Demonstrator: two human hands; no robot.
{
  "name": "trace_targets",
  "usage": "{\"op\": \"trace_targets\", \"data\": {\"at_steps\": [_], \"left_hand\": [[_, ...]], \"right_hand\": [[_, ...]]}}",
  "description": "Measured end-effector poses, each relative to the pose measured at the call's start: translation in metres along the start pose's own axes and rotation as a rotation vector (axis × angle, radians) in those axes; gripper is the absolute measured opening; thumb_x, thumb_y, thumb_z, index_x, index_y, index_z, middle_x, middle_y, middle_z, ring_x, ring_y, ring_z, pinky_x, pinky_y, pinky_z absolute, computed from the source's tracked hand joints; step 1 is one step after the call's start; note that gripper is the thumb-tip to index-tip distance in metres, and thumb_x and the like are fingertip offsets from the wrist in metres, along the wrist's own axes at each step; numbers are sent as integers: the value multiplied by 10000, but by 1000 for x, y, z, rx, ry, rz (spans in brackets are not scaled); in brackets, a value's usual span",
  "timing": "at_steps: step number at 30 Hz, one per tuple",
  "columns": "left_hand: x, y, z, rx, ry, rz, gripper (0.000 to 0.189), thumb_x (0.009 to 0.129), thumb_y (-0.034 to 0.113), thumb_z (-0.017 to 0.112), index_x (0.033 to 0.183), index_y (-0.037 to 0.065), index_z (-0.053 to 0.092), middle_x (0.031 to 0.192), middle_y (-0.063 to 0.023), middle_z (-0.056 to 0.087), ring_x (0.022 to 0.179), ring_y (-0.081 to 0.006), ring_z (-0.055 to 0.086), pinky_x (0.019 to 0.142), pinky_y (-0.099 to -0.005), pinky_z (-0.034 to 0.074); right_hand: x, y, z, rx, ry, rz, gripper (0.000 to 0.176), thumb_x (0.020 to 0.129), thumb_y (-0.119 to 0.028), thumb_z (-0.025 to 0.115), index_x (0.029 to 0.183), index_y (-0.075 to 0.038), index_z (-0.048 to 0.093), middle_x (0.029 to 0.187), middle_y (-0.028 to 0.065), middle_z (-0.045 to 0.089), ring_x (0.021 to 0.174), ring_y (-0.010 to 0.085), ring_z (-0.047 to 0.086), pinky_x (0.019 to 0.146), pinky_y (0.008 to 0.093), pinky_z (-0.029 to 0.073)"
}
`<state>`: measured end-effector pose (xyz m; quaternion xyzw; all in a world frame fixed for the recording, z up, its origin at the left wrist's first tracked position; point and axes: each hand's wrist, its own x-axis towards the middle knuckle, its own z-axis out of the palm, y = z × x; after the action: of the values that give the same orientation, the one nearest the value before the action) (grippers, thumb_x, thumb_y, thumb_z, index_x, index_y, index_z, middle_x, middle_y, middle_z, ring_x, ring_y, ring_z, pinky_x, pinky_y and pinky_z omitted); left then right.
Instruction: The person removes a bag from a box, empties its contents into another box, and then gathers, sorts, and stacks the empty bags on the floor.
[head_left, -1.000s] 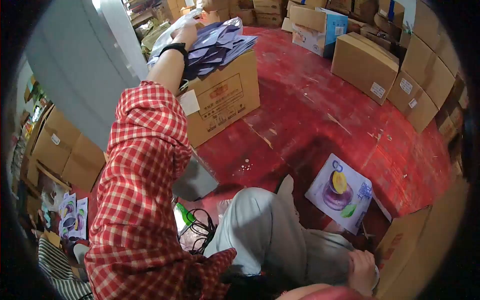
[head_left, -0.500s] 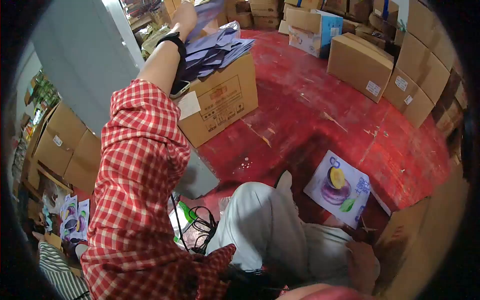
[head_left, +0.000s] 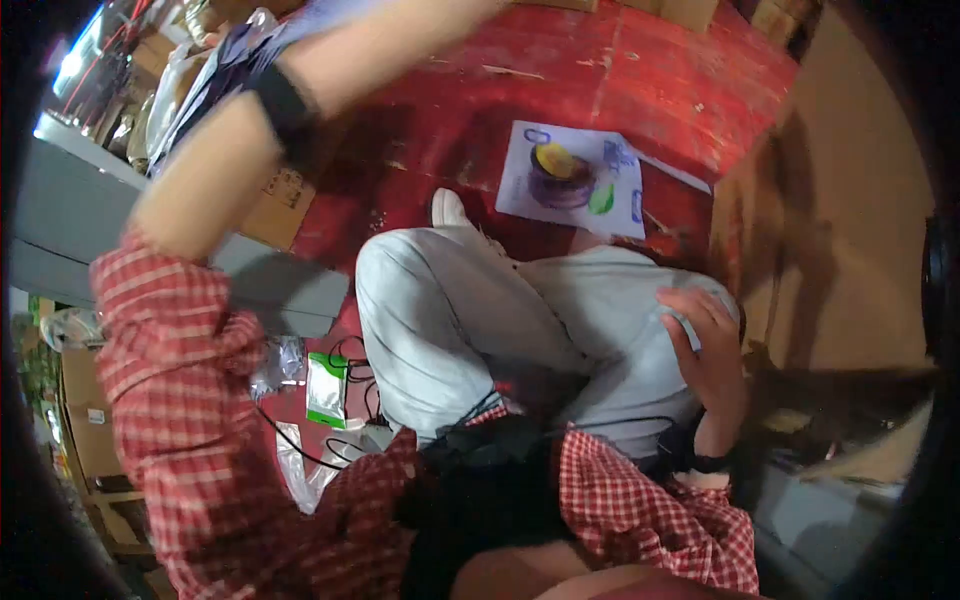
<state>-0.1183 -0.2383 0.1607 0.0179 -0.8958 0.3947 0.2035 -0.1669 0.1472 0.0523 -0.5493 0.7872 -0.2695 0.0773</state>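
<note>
My left hand (head_left: 400,45), blurred, stretches across the top of the view beyond a black wristband; its fingers are cut off by the frame edge, so what they hold is hidden. A blurred purple sheet or bag (head_left: 335,14) shows beside it. Dark purple bags (head_left: 225,72) lie behind my left wrist, near a printed cardboard box (head_left: 272,212). My right hand (head_left: 700,345) rests on my bent knee with fingers apart and nothing in it. In front of my legs, a white printed bag (head_left: 570,180) with a purple fruit picture lies flat on the red floor.
A large cardboard box (head_left: 825,230) stands at the right. A grey metal surface (head_left: 290,285) is at the left. Near my knee are a green and white packet (head_left: 327,390), black cables (head_left: 362,385) and clear plastic (head_left: 290,460). More cartons (head_left: 92,425) stand at the far left.
The view has turned to the right and downward. My left hand has swung from the purple bags across the upper view. My right hand now shows more fully on the knee.
</note>
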Motion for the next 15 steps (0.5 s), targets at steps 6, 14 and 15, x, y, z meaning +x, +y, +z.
{"op": "trace_targets", "data": {"at_steps": [6,14,15], "left_hand": [[1,279,33,-601,-280,253,249,728,176,536,885,-10,589,816,-115,618,742,-245,623,567,-394,487],[-5,156,11,-853,-456,-212,392,800,346,514,1033,32,480,814,-206,610,774,-366,595,662,-455,466],[-15,114,24,-754,-453,-358,365,782,319,530,1008,38,475,804,-192,608,765,-368,590,668,-456,464]], "right_hand": [[-47,-13,-13,9,71,89,211,785,-131,565,980,-51,566,994,106,590,937,297,537,864,383,395],[-71,-2,-14,-28,45,158,268,770,-133,578,1025,-53,557,995,135,572,969,336,497,860,416,376],[-69,0,-11,-21,12,174,279,771,-126,573,1038,-53,546,992,132,569,962,335,495,848,421,377]]}}
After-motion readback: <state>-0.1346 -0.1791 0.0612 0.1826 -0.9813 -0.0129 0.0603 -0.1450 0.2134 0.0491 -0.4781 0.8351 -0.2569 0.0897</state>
